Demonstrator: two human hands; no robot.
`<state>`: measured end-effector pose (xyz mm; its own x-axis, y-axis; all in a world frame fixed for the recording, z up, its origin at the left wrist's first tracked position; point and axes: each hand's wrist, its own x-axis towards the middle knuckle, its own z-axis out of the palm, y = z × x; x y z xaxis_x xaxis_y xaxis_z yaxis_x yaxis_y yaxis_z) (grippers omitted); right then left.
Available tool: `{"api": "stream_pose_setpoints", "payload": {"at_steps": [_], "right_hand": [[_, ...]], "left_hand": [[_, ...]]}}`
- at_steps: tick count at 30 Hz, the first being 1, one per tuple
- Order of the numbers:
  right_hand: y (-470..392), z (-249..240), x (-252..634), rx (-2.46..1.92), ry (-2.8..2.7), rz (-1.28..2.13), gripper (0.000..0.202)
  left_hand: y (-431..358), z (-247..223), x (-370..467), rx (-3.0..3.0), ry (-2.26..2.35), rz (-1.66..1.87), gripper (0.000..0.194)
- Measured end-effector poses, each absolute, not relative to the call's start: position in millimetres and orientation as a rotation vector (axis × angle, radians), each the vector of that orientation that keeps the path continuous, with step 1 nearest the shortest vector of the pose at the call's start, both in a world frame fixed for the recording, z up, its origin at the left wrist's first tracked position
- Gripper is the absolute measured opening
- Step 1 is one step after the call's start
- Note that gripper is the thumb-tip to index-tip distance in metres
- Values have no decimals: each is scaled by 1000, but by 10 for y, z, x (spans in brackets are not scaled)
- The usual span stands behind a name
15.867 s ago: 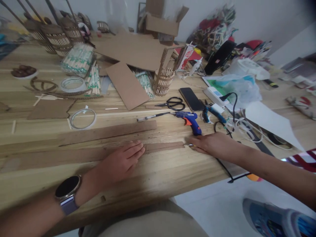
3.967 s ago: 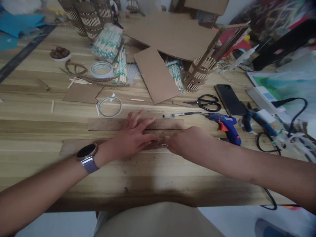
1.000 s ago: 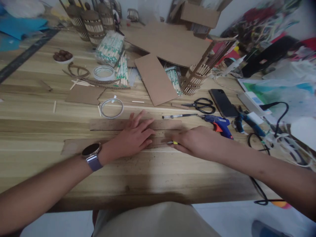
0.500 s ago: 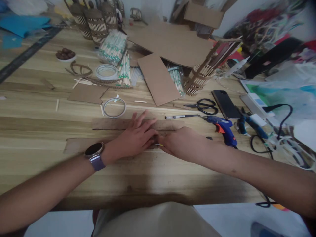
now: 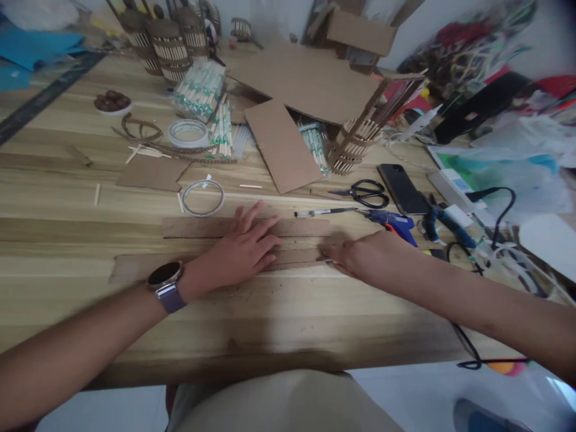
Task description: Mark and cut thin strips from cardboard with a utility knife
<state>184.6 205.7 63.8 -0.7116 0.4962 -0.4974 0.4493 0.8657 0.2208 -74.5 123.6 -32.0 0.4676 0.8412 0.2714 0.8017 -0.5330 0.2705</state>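
My left hand lies flat with its fingers spread, pressing on the lower cardboard strip and reaching across the upper cardboard strip. Near the right end of the lower strip, my right hand is closed around a utility knife. Most of the knife is hidden by the hand and wrist; a bit of blade and yellow shows at the fingertips, against the strip's near edge. A pen and a blue glue gun lie just beyond my right hand.
Black-handled scissors, a phone and pliers lie to the right. Beyond the strips are a tape ring, a cardboard piece and a stick-built basket. Cables hang over the table's front edge.
My right hand has slid to the right along the lower strip with the knife, away from my left hand. My left hand stays on the strips. The whole view has shifted slightly.
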Motion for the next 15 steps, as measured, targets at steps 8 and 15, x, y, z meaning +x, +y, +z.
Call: {"api": "stream_pose_setpoints", "payload": {"at_steps": [8, 15], "right_hand": [[2099, 573, 2028, 861, 2528, -61, 41], [2144, 523, 1957, 835, 2559, -179, 41]], "left_hand": [[1234, -300, -757, 2559, 1481, 626, 22], [1215, -303, -866, 2501, 1552, 848, 25]]}}
